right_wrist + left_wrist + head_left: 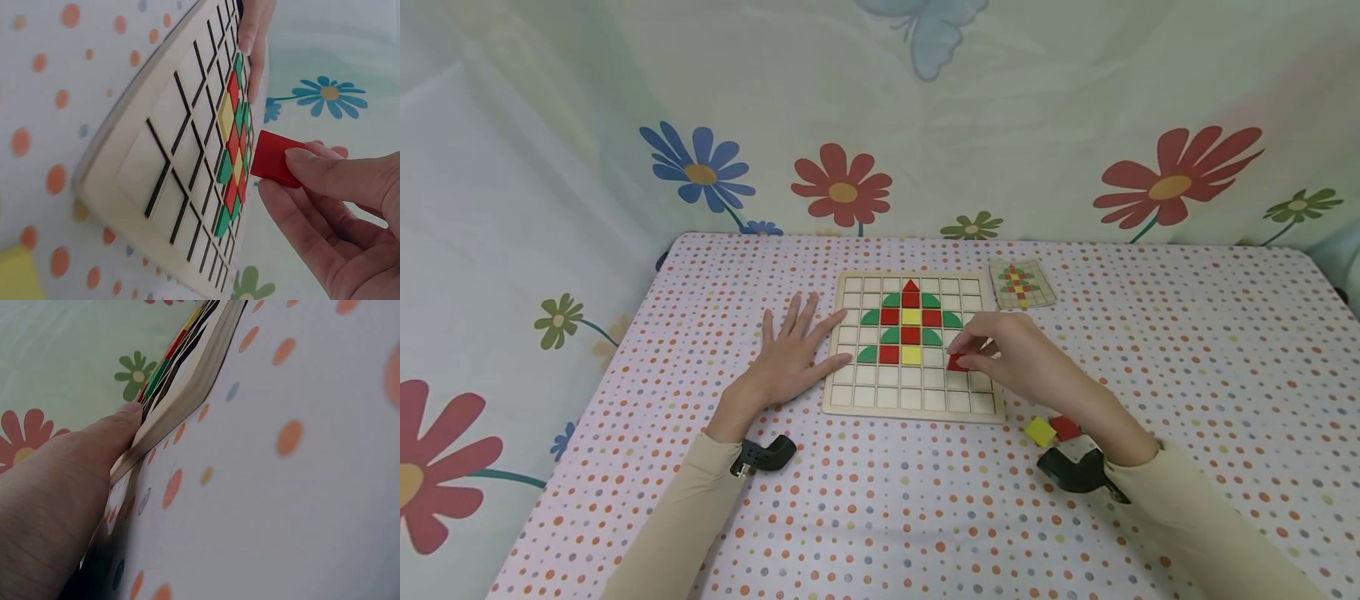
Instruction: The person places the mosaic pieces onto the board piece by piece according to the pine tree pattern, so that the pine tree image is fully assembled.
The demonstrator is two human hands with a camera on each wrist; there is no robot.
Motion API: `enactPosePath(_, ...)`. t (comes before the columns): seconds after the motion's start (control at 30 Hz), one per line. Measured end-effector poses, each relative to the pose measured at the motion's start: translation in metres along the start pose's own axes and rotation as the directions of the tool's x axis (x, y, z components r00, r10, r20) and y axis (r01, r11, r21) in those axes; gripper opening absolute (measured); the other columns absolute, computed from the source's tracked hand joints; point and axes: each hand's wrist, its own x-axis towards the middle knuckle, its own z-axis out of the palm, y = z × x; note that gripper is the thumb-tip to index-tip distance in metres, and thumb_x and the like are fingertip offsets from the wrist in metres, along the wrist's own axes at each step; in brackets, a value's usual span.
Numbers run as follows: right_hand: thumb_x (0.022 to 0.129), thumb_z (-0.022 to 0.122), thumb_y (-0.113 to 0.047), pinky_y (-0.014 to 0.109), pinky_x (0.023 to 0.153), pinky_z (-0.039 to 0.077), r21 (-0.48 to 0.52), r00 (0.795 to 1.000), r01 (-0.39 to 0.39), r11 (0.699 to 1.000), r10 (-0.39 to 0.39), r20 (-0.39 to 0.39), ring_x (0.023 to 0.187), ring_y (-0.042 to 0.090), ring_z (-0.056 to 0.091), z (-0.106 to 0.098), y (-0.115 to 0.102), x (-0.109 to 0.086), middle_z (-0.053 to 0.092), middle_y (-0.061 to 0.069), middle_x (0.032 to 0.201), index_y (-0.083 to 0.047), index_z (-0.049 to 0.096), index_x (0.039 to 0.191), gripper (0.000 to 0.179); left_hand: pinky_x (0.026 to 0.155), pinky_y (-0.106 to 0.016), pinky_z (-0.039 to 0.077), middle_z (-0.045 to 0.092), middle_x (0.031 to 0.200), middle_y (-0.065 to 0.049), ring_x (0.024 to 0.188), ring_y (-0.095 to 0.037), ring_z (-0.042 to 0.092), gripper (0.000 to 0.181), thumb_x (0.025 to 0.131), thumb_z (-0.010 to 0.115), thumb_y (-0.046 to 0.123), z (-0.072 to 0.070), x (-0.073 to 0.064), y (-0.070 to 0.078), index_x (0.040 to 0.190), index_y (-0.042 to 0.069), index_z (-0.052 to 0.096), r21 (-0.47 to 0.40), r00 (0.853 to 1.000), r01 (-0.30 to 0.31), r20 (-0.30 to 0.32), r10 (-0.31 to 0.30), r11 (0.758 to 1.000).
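A wooden grid board (917, 402) lies on the table, with red, yellow and green tiles forming a tree shape in its squares. My left hand (790, 358) lies with fingers spread at the board's left side, thumb and a fingertip at its edge. In the left wrist view the thumb (106, 434) touches the board's rim (187, 403). Between thumb and fingers, my right hand (1018, 354) pinches a red square tile (275, 157), held over the right part of the grid. To the left of that tile, a square beside the lower yellow tile (911, 355) is bare.
A small pattern card (1033, 293) with a printed tree lies off the board's upper right corner. Near the right wrist are a loose yellow tile (1040, 432) and a red tile (1064, 427). The dotted tablecloth (880, 517) runs back to a flowered curtain (1000, 158).
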Motion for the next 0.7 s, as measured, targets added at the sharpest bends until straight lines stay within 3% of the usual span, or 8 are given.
enactPosePath(0.3,0.087,0.079,0.009,0.038,0.078,0.062,0.017,1.0,-0.01,1.0,0.01,0.011,0.086,0.021,0.07,0.018,0.005,0.025,0.076,0.007,0.093,0.0,0.079,0.094,0.011,0.12,-0.07,-0.014,-0.002,0.175,-0.016,0.16,-0.037,-0.013,0.078,0.103,0.053,0.059,0.001,-0.002,0.001,0.168,0.026,0.027,-0.007,1.0,0.001,0.008,-0.001,1.0)
enactPosePath(0.7,0.089,0.076,0.01,0.038,0.079,0.06,-0.006,0.997,-0.064,0.998,0.064,0.045,0.086,0.024,0.07,0.027,0.013,0.038,0.077,0.012,0.095,0.004,0.08,0.098,0.012,0.12,-0.071,-0.012,-0.001,0.175,-0.016,0.16,-0.036,-0.012,0.077,0.103,0.053,0.058,0.0,0.0,-0.001,0.168,0.025,0.027,0.0,1.0,-0.005,0.0,0.005,1.0)
